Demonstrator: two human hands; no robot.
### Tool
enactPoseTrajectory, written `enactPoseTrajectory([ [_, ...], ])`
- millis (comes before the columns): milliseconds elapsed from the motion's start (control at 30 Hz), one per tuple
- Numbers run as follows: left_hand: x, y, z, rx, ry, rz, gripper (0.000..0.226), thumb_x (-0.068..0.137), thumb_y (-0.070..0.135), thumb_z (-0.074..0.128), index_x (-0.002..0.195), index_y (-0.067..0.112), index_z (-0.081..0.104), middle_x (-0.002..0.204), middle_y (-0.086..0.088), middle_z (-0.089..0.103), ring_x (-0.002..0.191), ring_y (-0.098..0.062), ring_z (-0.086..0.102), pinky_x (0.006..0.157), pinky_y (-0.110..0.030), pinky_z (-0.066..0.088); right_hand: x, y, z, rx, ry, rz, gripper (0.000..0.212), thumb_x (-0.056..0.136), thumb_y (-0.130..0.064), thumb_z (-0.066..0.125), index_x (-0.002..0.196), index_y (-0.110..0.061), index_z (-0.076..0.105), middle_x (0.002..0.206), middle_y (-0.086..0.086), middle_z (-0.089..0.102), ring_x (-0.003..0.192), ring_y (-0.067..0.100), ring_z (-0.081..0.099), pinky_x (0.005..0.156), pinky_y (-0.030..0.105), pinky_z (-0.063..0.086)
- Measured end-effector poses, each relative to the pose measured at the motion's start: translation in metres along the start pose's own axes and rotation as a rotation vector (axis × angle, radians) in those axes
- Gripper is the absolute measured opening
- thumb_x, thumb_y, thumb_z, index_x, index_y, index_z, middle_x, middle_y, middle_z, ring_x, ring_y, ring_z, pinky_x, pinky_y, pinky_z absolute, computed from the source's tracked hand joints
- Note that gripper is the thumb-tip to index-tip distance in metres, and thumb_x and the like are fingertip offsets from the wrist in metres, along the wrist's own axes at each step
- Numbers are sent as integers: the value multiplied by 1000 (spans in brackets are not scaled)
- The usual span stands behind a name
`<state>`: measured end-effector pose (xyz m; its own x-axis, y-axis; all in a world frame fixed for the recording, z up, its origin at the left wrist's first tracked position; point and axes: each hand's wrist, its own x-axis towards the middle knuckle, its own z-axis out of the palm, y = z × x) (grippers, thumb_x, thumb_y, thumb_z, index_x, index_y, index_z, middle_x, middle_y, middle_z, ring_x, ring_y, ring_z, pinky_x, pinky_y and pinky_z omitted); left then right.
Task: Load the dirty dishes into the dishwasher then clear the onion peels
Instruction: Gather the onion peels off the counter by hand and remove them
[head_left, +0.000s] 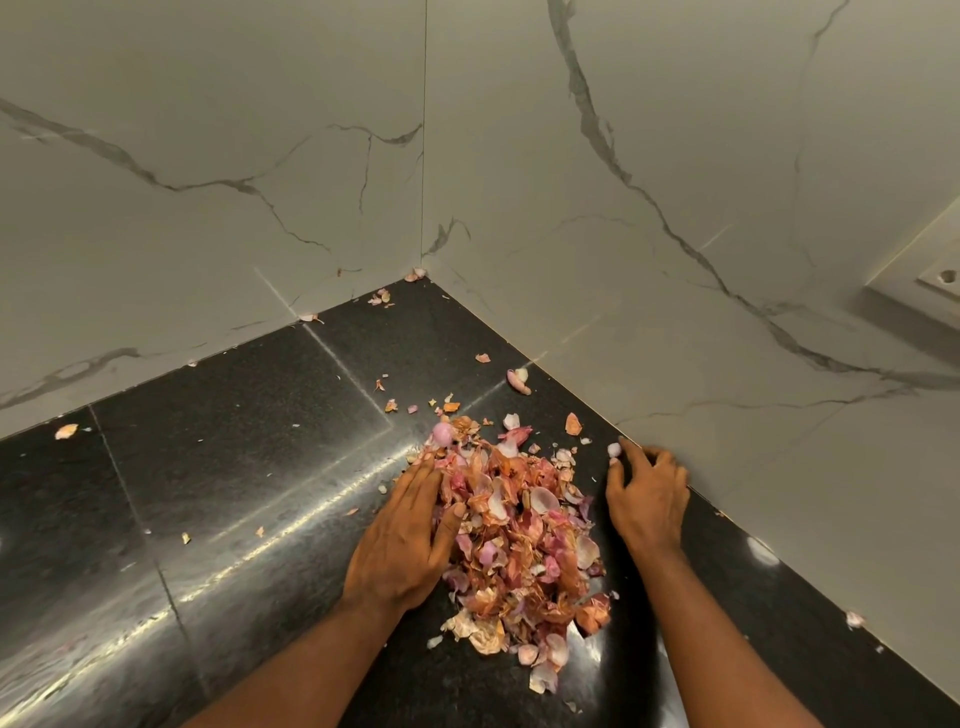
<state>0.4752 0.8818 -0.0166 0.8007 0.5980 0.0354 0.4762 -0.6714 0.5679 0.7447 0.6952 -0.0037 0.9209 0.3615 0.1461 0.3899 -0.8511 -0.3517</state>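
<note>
Left hand (410, 535) pushes the onion peels (519, 525) together on the black table (234, 467)

Its fingers are straight and flat against the left side of the pile, like a scraper. The right hand (647, 493), near the wall (727, 260), is loosely curled and pinches one small loose peel (614, 450), probably to bring it to the pile

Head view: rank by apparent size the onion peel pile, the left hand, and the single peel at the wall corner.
1. onion peel pile, clearly largest.
2. left hand, lying flat against the pile's side.
3. single peel at the wall corner, smallest, though it lies farthest from the camera, which shrinks it.
</note>
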Motion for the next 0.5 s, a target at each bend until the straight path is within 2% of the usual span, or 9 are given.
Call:
enactPoseTrajectory([
  [100,0,-1,1,5,-1,2,78,102,73,12,165,28,15,173,6,13,158,-6,6,129,-33,12,0,-4,-1,153,-50,-80,37,105,-38,54,140,-27,62,134,0,60,124,23,49,104,49,41],
  [167,-1,-1,1,14,-7,-1,76,103,71,14,165,28,15,173,6,12,158,-6,5,128,-31,9,-4,-11,-6,437,-100,-119,27,104,-31,58,128,-29,70,124,-9,67,117,12,58,103,47,50],
  [233,0,0,1,17,-6,-2,75,103,71,14,165,28,15,173,6,12,158,-6,5,128,-32,10,-10,-21,-11,731,-152,-84,20,103,-25,61,117,-24,76,109,-10,75,104,7,69,94,45,59],
  [300,0,0,1,24,-9,2,76,103,72,12,165,28,14,173,7,11,158,-6,5,129,-33,11,-12,-28,-13,863,-107,-47,20,104,-24,60,113,-20,77,101,-6,78,96,10,74,91,47,61],
  [333,-1,0,1,23,-10,1,76,103,72,13,165,29,14,173,7,11,158,-6,4,129,-33,11,-10,-30,-12,863,-76,-28,21,105,-28,59,117,-22,76,106,-7,78,100,9,73,93,48,60],
  [367,-1,-1,1,19,-10,0,75,103,71,14,165,29,14,173,7,11,158,-6,4,129,-33,11,-6,-31,-11,826,-73,-10,26,105,-33,57,125,-27,73,120,-9,74,113,7,68,101,49,56],
  [400,-1,0,0,12,-8,-3,74,104,71,15,165,29,13,173,7,11,158,-6,4,129,-32,10,0,-32,-9,752,-140,-9,35,106,-40,54,139,-31,64,141,-7,64,131,7,56,113,48,46],
  [433,-1,0,0,7,-10,-7,74,104,71,16,165,29,13,173,7,11,158,-6,4,128,-32,10,8,-32,-7,624,-242,-40,48,107,-49,47,152,-32,49,159,-6,45,146,8,38,122,46,32],
  [500,-1,1,0,1,-15,-6,75,104,71,16,165,29,14,173,7,11,158,-6,4,128,-32,10,17,-38,-6,369,-406,-158,65,107,-62,30,163,-29,25,170,-5,17,155,8,12,128,44,11],
])
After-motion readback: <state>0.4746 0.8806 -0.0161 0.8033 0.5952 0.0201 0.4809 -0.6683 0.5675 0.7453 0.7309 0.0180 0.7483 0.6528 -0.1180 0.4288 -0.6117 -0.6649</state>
